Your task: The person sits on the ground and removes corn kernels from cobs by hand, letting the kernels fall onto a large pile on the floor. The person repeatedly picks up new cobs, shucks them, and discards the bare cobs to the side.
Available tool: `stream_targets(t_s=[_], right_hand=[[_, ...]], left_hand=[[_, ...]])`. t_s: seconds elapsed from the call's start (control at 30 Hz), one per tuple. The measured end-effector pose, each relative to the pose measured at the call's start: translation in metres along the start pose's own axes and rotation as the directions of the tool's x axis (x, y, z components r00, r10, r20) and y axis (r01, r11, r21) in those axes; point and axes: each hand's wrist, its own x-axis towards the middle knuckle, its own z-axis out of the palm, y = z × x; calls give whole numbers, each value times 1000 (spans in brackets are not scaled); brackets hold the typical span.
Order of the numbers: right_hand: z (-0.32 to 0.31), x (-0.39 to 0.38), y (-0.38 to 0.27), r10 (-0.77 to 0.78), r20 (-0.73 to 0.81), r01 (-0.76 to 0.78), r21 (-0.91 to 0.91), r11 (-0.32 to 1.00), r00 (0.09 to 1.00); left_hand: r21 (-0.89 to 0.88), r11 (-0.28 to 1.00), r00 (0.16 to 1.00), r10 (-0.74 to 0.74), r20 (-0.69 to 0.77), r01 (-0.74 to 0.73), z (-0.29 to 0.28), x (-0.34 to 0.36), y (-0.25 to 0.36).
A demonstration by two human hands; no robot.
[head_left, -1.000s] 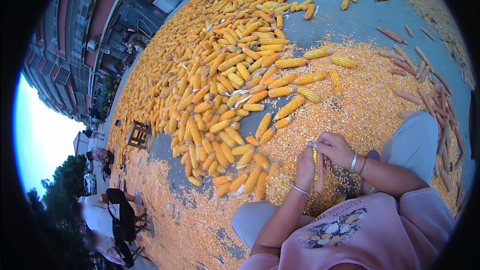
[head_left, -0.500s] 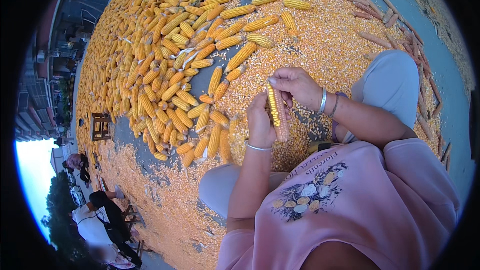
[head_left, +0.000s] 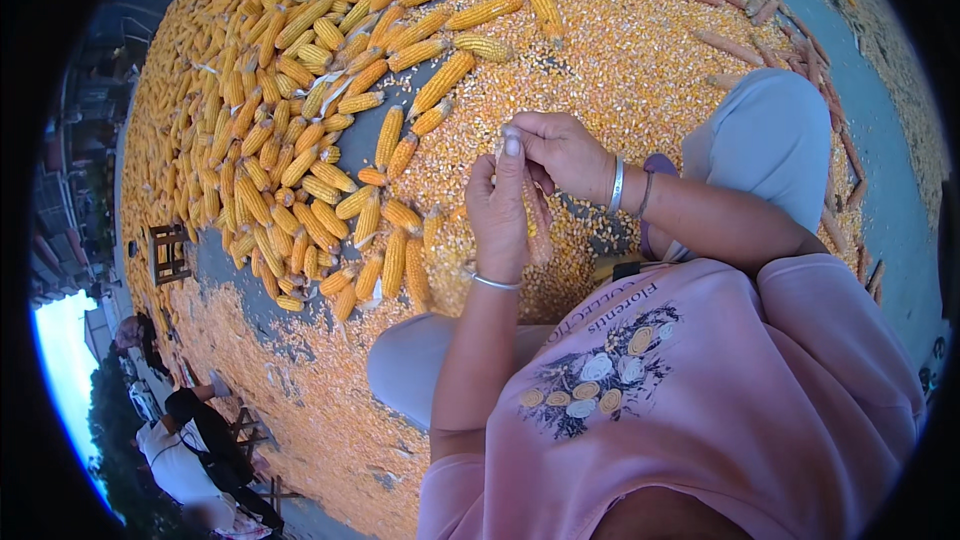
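Between my two hands is a corn cob, its lower part pinkish and bare of kernels. Its upper part is hidden behind my fingers, so I cannot tell how many kernels are on it. My left hand wraps round the cob from the left, thumb pointing up along it. My right hand closes on the cob's upper end from the right, fingertips close to the left thumb. Loose corn kernels cover the ground beneath and beyond both hands.
A big heap of yellow corn ears spreads on the left. Bare cobs lie at the far right. My bent knee is right of my hands. A wooden stool stands at left; a seated person is lower left.
The row of yellow kernels seen on the cob earlier no longer shows. My left thumb has come up over the cob's upper part. The whole view has shifted slightly.
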Motion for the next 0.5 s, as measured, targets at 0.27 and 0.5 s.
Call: stream_targets(t_s=[0.27,0.5], right_hand=[[2,-2,19,-386,-65,325,-423,846,920],[1,-6,18,-276,-52,240,-360,901,960]], left_hand=[[8,999,999,36,-24,-36,4,0,1],[0,994,991,105,-87,-106,-11,11,-25]])
